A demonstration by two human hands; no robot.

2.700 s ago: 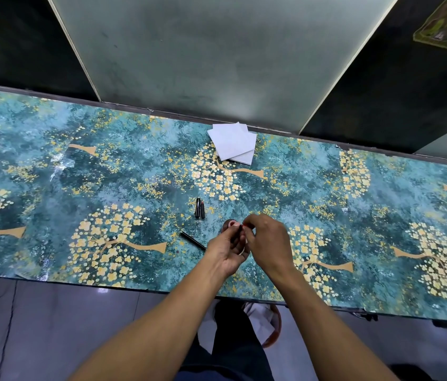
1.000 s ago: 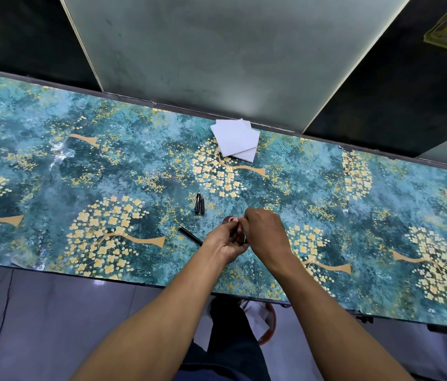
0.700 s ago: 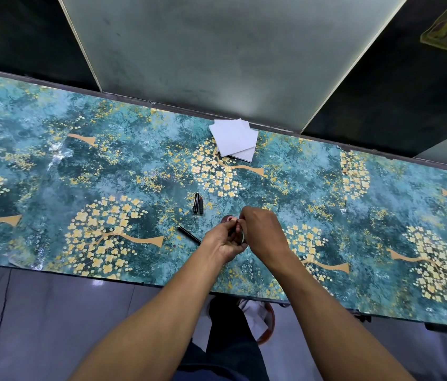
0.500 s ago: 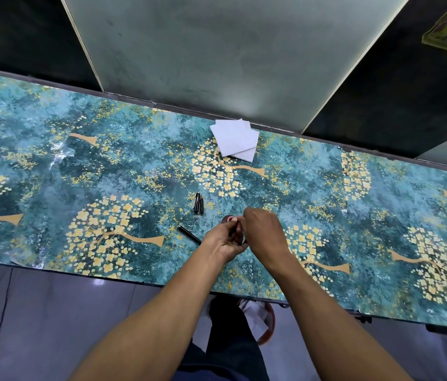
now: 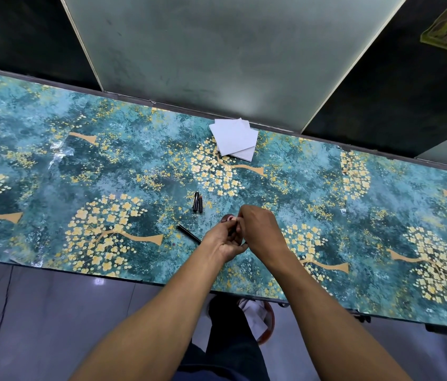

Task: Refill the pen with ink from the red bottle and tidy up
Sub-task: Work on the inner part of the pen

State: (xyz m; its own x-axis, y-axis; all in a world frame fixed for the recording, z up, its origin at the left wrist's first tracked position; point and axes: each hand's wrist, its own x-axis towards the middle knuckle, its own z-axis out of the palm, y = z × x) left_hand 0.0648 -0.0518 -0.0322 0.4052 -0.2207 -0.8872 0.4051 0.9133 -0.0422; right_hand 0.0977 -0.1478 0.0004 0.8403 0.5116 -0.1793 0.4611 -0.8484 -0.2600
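Change: you are keeping both hands together over the same spot as half a second ago; the loose parts are lying where they were.
Left hand (image 5: 225, 242): your fingers are curling inward toward the right hand; what they are gripping cannot be told.
Right hand (image 5: 260, 229): your fingertips are closing in a pinch above the red bottle (image 5: 227, 218); the pinched item is hidden.
Red bottle: it is standing on the table (image 5: 52, 204), only its far edge showing past your fingers.
Pen parts: two short dark pieces (image 5: 197, 202) are lying side by side beyond the bottle; a slim black barrel (image 5: 188, 234) is lying left of your hands.
Tissues (image 5: 234, 140): a white stack is sitting at the far edge.
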